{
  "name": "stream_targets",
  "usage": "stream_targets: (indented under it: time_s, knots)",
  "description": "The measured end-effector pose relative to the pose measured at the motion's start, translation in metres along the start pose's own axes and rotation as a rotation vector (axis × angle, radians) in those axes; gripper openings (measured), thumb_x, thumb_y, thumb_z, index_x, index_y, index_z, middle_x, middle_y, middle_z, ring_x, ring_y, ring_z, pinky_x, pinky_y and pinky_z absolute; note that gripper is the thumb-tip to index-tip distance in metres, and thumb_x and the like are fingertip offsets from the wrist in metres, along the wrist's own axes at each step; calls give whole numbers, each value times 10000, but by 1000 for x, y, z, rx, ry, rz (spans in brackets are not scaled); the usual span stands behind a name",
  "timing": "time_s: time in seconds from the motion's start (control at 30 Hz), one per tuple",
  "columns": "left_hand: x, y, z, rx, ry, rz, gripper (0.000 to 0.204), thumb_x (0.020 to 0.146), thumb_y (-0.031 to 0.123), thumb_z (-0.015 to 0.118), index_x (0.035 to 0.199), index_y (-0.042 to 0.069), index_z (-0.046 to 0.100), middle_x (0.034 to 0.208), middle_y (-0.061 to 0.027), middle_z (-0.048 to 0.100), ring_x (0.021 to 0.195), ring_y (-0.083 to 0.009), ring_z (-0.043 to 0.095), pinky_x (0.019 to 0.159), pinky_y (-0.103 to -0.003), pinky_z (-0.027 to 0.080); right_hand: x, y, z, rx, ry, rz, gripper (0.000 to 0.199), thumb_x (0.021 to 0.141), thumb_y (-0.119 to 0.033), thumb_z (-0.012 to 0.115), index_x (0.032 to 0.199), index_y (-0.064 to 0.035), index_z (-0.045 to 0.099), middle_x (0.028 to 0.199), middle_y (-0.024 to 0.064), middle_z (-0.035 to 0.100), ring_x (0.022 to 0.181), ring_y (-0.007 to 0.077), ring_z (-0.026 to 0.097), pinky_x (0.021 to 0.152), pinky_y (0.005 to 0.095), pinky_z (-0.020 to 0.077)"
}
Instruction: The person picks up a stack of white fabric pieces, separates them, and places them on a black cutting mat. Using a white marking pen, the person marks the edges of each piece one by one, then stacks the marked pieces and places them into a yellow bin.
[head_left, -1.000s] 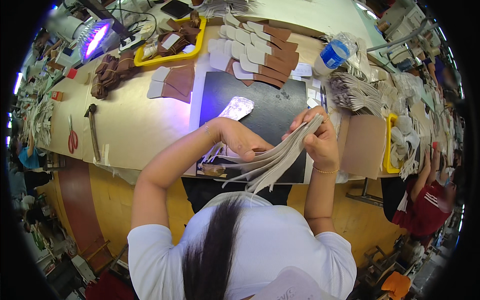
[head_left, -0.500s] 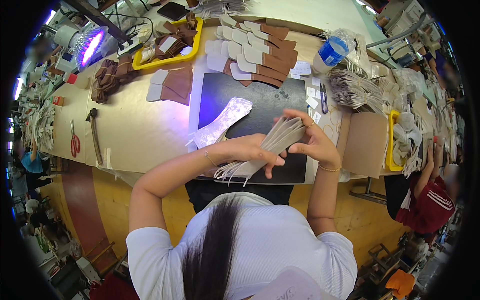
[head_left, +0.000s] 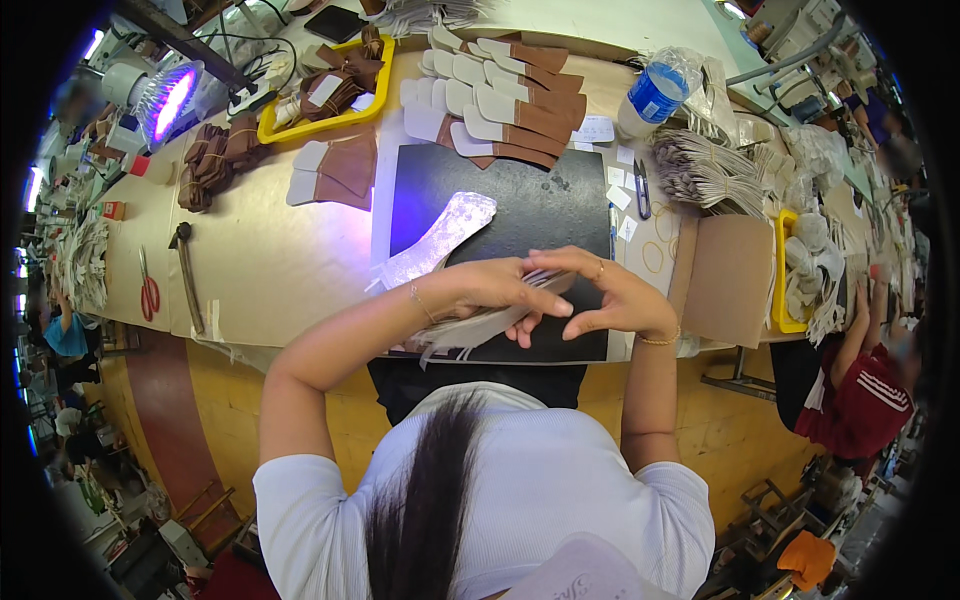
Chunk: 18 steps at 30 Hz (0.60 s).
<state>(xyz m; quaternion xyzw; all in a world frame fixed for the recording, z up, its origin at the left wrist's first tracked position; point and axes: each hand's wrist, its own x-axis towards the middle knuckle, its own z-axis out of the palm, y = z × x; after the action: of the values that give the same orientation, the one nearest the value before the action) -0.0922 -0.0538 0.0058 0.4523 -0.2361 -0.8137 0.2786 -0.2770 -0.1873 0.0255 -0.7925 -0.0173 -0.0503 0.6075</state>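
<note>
A bundle of pale strips (head_left: 470, 333) hangs between a person's two bare hands, low over the near edge of a black mat (head_left: 520, 220), its loose ends splayed below the left wrist. The left hand (head_left: 505, 288) has the bundle pinched, thumb across the top and fingers curled beneath. The right hand (head_left: 628, 303) arches around the far end, thumb and fingers spread well apart; whether its fingertips press on the strips is hard to tell. The step in hand appears to be squaring or turning the loose stack; the next move calls for a steady left pinch so that nothing slips out. Half a second ago the bundle's upper end stood fanned up between the hands; now it lies lower and flatter, mostly covered by the fingers. Just beyond the grip, on the mat, a shiny curved piece (head_left: 440, 240) catches violet light. Farther beyond are overlapping brown-and-pale pieces (head_left: 530, 110). Well left of the grip rest a hammer (head_left: 188, 270) and red-handled scissors (head_left: 149, 290); to its right stands a brown board (head_left: 730, 270).
</note>
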Motion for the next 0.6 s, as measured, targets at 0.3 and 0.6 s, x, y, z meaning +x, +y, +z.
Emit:
stream_targets:
  time_s: [0.3,0.6]
  knots:
    - [-27,17,-8,692,108,267,479,888,273,739,1226,9,528,1083,-172,694,876,-274,702,802,-376,548,-21,-10,-17,-28,302,26,215,852,-1,743,1059,-45,709,1075,90,677,977,199,653,869,316,525]
    - [-6,-10,-2,1529,836,519,342,856,196,719,1129,55,569,1013,-153,628,916,-344,656,744,-446,545,-33,55,5,-571,413,213,712,814,-172,806,1462,-200,513,1551,82,452,1490,366,316,1202,522,237]
